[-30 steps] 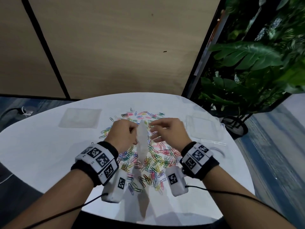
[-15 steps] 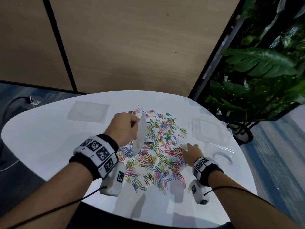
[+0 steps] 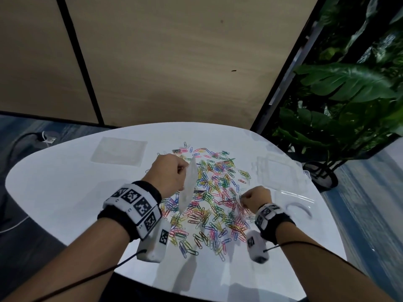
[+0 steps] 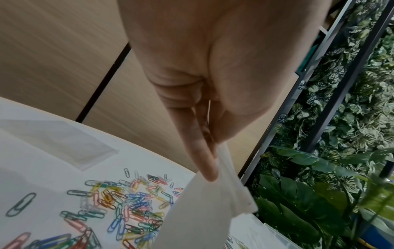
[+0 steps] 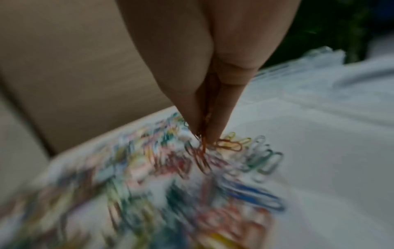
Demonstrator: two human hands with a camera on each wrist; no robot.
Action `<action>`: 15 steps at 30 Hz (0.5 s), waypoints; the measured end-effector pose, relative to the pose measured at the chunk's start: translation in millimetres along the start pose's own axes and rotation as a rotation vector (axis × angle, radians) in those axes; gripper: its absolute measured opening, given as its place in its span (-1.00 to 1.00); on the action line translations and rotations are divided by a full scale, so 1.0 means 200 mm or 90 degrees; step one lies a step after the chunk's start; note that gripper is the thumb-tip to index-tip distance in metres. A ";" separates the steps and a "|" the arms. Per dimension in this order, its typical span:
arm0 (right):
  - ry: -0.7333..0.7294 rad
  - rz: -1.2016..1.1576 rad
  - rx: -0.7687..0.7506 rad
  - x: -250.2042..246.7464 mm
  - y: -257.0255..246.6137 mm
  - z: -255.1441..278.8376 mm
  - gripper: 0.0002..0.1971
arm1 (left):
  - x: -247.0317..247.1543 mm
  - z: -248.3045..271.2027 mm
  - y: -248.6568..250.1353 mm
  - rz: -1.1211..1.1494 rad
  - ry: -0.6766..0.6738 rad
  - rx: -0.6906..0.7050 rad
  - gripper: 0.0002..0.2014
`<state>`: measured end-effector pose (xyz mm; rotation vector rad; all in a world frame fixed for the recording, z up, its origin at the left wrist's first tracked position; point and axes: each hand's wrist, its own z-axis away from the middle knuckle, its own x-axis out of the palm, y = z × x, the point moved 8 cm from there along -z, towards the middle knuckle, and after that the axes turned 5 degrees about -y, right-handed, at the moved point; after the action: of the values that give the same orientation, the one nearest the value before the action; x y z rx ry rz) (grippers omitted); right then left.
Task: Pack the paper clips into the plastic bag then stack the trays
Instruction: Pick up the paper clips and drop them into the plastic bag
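Note:
Coloured paper clips (image 3: 214, 194) lie scattered over the middle of the white table (image 3: 65, 192). My left hand (image 3: 171, 172) pinches the top edge of a small clear plastic bag (image 3: 188, 185), which hangs above the clips; in the left wrist view the bag (image 4: 204, 212) hangs from my fingertips (image 4: 210, 170). My right hand (image 3: 254, 198) is down at the right side of the pile, fingers bunched. The blurred right wrist view shows its fingertips (image 5: 213, 131) pinching a few clips (image 5: 200, 151). Clear trays (image 3: 278, 171) lie at the table's right edge.
A flat clear plastic sheet or bag (image 3: 118, 150) lies at the table's far left. A clear lid-like piece (image 3: 294, 203) sits near the right edge. A potted plant (image 3: 340, 118) stands to the right, and wooden wall panels rise behind the table.
My right hand left the bag, went down to the right side of the pile and has bunched its fingers on clips. The left hand keeps the bag up.

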<state>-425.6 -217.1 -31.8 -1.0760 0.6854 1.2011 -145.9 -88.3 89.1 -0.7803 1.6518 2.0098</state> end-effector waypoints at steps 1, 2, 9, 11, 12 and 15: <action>-0.013 -0.094 0.024 -0.04 0.02 0.01 -0.88 | 0.01 0.00 0.00 -0.001 -0.002 -0.010 -0.76; -0.031 -0.204 0.040 -0.07 0.02 0.02 -0.90 | 0.01 -0.01 -0.01 -0.001 -0.006 -0.018 -0.76; -0.179 -0.964 -0.059 -0.29 -0.45 0.35 -0.79 | 0.07 -0.01 0.03 0.017 -0.026 -0.025 -0.74; -0.252 -0.994 -0.090 -0.25 -0.58 0.45 -0.77 | 0.08 -0.02 0.03 0.038 -0.030 -0.031 -0.76; -0.271 -0.991 -0.101 -0.22 -0.62 0.49 -0.76 | 0.09 -0.02 0.03 0.045 -0.033 -0.033 -0.76; -0.264 -0.931 -0.138 -0.13 -0.72 0.55 -0.85 | 0.10 -0.01 0.05 0.076 -0.046 -0.038 -0.75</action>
<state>-307.7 -126.1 74.1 -1.0695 -0.5708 0.1561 -167.1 -92.6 83.8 -0.6357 1.6390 2.1512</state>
